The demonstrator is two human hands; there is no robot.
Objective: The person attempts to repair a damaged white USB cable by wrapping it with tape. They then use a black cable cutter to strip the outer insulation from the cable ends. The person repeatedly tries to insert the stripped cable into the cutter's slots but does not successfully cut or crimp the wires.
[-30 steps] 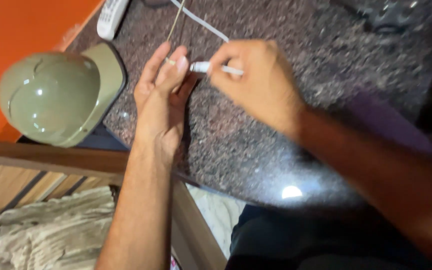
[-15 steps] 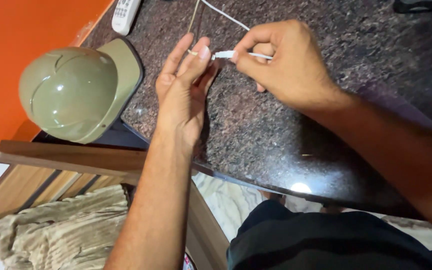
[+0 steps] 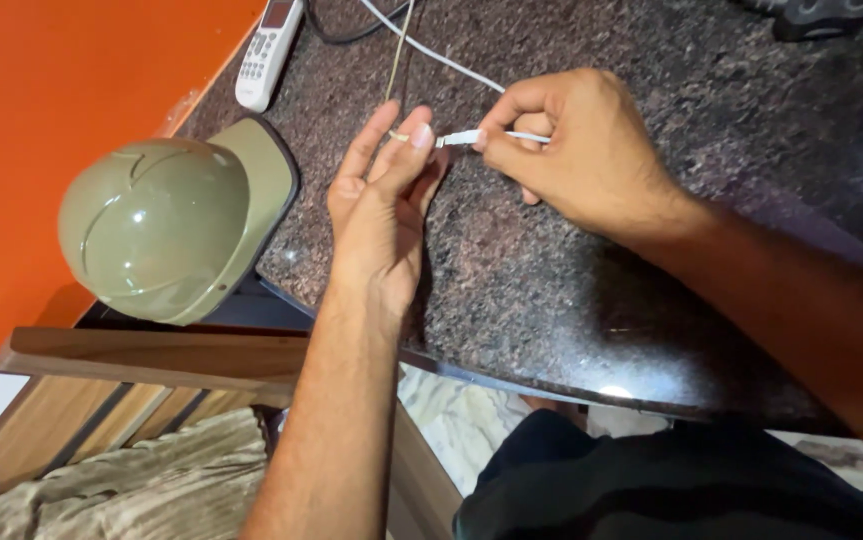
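The right hand (image 3: 581,150) pinches a white cable plug (image 3: 461,137), touching the left hand (image 3: 383,205), whose fingertips pinch a thin wire (image 3: 398,60). Both work over the granite counter (image 3: 551,290), well inside its front edge; the green helmet (image 3: 166,225) sits near the left.

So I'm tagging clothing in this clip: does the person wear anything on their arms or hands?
No. The left hand and right hand are bare: no gloves, rings, watch or bands show. Both forearms are bare as far as the frame shows, with no sleeves in view.

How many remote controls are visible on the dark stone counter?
1. A white remote control lies at the counter's far left edge beside the orange wall, beyond the green helmet. More may lie outside the frame.
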